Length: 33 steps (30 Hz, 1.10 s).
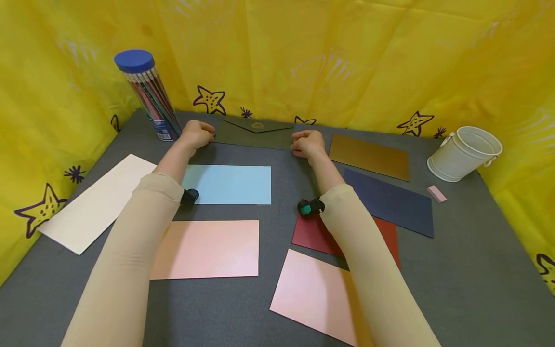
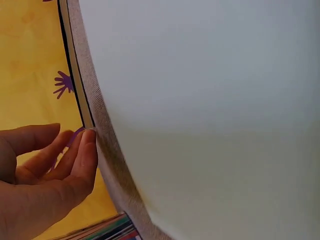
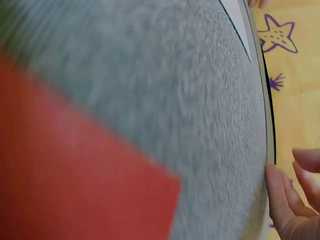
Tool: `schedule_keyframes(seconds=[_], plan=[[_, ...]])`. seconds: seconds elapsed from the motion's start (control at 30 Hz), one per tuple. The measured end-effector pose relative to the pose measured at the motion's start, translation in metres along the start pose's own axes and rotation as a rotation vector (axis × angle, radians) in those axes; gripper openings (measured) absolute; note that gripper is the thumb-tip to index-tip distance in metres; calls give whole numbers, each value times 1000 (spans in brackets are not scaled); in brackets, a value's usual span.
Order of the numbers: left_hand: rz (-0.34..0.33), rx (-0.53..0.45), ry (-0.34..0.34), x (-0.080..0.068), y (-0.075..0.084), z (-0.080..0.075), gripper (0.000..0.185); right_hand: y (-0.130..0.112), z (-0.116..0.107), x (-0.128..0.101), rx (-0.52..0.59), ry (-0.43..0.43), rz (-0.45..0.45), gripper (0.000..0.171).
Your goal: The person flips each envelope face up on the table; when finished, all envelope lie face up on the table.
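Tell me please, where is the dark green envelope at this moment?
In the head view the dark green envelope lies at the far edge of the table, between the left hand and right hand, right of the pencil tube.

both arms outstretched, left hand, right hand, fingers curled

Grey felt table, yellow star-print curtain behind. Pencil tub with blue lid at 10 o'clock. White bucket at 2 o'clock, pink eraser just beside. Light blue sheet centre; cream sheet at 9; brown sheet, navy sheet at 3; two pink sheets and dark red sheet at 6.
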<state>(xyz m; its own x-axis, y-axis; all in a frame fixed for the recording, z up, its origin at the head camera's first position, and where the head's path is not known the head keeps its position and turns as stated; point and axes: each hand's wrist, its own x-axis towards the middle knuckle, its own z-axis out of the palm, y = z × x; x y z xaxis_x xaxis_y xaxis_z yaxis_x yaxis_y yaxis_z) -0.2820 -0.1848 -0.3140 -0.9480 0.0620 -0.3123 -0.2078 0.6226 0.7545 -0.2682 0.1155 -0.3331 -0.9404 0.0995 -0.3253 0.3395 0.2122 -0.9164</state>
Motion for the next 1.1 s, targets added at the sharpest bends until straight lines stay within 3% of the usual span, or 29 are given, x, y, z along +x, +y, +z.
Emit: schedule_keyframes(seconds=[0.17, 0.47, 0.73, 0.9, 1.1], plan=[[117, 126, -61, -10, -1, -10, 47, -3, -1, -4, -167, -119, -55, 43], [249, 243, -226, -33, -8, -22, 48, -4, 2, -19, -456, -416, -155, 46], [240, 321, -389, -41, -23, -25, 61, -8, 11, -29, -696, -589, -217, 65], [240, 327, -433, -42, -30, -27, 67, -7, 14, -33, -769, -653, -277, 69], [259, 350, -447, -41, -34, -25, 70, -4, 19, -35, -841, -646, -325, 70]])
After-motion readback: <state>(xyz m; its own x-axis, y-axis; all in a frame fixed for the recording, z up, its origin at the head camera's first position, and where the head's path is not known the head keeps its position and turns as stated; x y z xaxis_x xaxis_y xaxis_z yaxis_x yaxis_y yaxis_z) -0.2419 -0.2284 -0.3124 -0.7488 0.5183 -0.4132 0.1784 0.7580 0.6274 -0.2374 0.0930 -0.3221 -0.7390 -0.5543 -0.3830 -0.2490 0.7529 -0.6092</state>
